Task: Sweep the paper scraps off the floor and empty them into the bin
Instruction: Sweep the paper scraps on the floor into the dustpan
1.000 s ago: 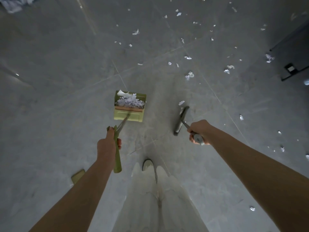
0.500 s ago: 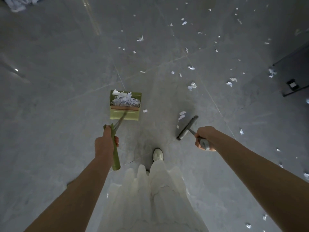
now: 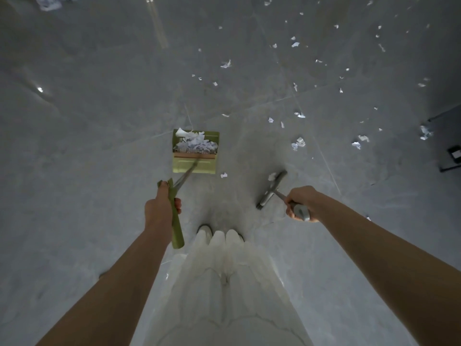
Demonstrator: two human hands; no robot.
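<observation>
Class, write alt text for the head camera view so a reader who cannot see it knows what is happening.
Seen from above, a person's left hand holds a green dustpan heaped with paper scraps, while the right hand holds a broom on the grey floor. More loose scraps lie scattered ahead and to the right.

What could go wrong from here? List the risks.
1. The green dustpan in the left hand is heaped with paper scraps; tilting it may spill them.
2. One scrap lies beside the dustpan, away from the broom head held by the right hand; it may get missed.
3. Many loose scraps remain ahead.
</observation>
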